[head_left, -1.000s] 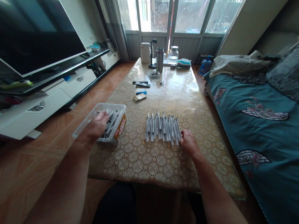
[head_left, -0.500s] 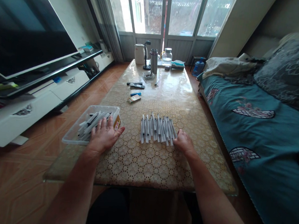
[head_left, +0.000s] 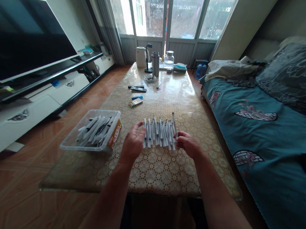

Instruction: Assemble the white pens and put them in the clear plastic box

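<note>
A row of whitish, translucent pens (head_left: 160,132) with dark tips lies side by side on the patterned table in front of me. My left hand (head_left: 134,141) is at the row's left end, fingers extended and apart from the thumb, touching the outermost pens. At the right end, my right hand (head_left: 189,144) pinches one pen (head_left: 174,125), its top raised and leaning left. To the left stands a clear plastic box (head_left: 66,143) holding many more such pens (head_left: 98,129), some with black parts; an orange label shows on its side.
Farther up the table (head_left: 148,174) lie a small box (head_left: 135,103), a blue item (head_left: 137,97) and remotes (head_left: 137,88). At the far end stand a thermos (head_left: 155,64), a kettle (head_left: 141,57) and a glass jug (head_left: 169,60). A bed (head_left: 246,136) is on the right.
My left hand has moved right, from over the plastic box to the left end of the pen row. My right hand has lifted the top of the pen at the right end.
</note>
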Available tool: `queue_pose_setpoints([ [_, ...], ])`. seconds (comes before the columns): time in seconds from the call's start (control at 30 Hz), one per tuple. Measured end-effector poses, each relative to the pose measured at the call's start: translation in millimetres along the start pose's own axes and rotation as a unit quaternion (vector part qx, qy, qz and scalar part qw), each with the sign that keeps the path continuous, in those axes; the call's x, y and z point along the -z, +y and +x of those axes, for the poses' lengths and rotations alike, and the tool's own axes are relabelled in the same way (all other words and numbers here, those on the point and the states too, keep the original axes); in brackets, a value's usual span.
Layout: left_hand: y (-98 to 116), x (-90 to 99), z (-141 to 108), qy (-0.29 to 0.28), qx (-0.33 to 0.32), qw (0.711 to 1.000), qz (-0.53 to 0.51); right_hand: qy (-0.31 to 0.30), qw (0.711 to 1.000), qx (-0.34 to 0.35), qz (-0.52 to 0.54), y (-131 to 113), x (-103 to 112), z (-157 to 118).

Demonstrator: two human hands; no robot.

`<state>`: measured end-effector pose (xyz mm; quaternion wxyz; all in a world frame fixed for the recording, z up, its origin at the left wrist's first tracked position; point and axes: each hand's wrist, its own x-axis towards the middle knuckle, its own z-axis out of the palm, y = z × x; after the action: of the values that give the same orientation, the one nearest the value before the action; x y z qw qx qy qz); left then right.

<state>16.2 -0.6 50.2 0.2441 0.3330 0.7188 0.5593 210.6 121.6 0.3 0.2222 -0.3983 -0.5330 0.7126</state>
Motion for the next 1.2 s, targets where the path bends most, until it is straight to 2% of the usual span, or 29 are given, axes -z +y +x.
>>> queue_pose_setpoints([
  [0.07,-9.2,-28.1,-8.7,-0.075,0.05,0.988,-0.125,-0.08,0.994,-0.017,0.07,-1.2,-14.2,-6.4],
  [0.17,-22.5,-54.5,-16.4,-0.126,0.101,0.959,-0.233,-0.174,0.977,-0.041,0.113,3.4,-31.5,-11.3],
  [0.27,-31.0,-62.1,-20.0,-0.166,0.13,0.929,-0.306,-0.229,0.963,-0.043,0.135,10.8,-41.3,-12.2],
  [0.37,-34.6,-63.5,-21.9,-0.208,0.15,0.914,-0.315,-0.222,0.959,-0.052,0.172,15.1,-48.6,-11.9],
  [0.43,-35.1,-66.1,-22.1,-0.198,0.151,0.917,-0.312,-0.191,0.959,-0.064,0.199,16.2,-53.6,-11.3],
  [0.53,-34.5,-72.6,-20.5,-0.135,0.128,0.921,-0.343,-0.151,0.96,-0.085,0.219,17.1,-60.4,-9.8],
  [0.67,-33.6,-80.0,-17.4,-0.11,0.116,0.909,-0.385,-0.11,0.973,-0.09,0.184,17.7,-66.0,-10.8],
  [0.9,-32.0,-84.6,-15.7,-0.104,0.124,0.903,-0.399,-0.123,0.975,-0.081,0.165,15.5,-65.8,-19.7],
  [1.0,-28.9,-84.1,-17.5,-0.093,0.11,0.915,-0.376,-0.123,0.977,-0.069,0.163,14.5,-67.9,-20.6],
  [1.2,-23.3,-82.9,-21.4,-0.038,0.071,0.94,-0.33,-0.085,0.986,-0.039,0.135,7.8,-78.7,-22.2],
])
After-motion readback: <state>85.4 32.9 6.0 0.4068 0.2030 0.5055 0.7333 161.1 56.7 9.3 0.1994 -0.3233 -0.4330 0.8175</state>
